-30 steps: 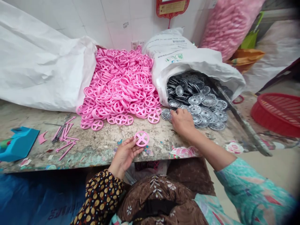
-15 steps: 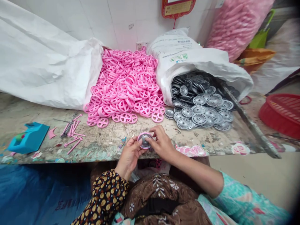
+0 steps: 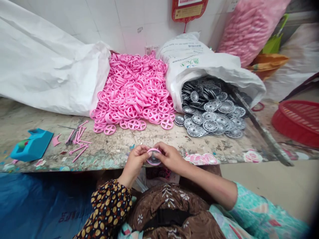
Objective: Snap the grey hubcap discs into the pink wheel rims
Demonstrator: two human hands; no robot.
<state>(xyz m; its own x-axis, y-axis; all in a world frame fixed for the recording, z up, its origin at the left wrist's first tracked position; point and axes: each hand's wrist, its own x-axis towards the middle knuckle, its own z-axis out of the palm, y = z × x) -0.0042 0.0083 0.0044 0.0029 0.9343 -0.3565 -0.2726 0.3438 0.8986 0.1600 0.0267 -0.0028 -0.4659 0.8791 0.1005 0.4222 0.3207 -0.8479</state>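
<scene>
Between my two hands, at the front edge of the worktable, is a toy wheel (image 3: 154, 158): a pink rim with a grey hubcap disc set in it. My left hand (image 3: 137, 160) pinches its left side, thumb on the rim. From the right, my right hand (image 3: 167, 155) grips the other side with thumb and fingers. The fingers beneath the wheel are hidden. Beyond my hands lies a large heap of pink spoked wheel rims (image 3: 134, 96). Grey hubcap discs (image 3: 210, 125) spill out of a white sack to the right of it.
A white sack (image 3: 50, 73) lies at left. Pink rods (image 3: 80, 151) and a blue tape dispenser (image 3: 32, 146) sit on the worktable (image 3: 99, 151). A long bar (image 3: 261, 129) slants from the right sack over the front edge, near a red basket (image 3: 296, 122). Pink stickers (image 3: 201, 159) lie near my right forearm.
Both hands have drawn slightly lower with the wheel and tilted it. My right thumb has moved from the disc's middle to the rim's right side. The view has shifted slightly.
</scene>
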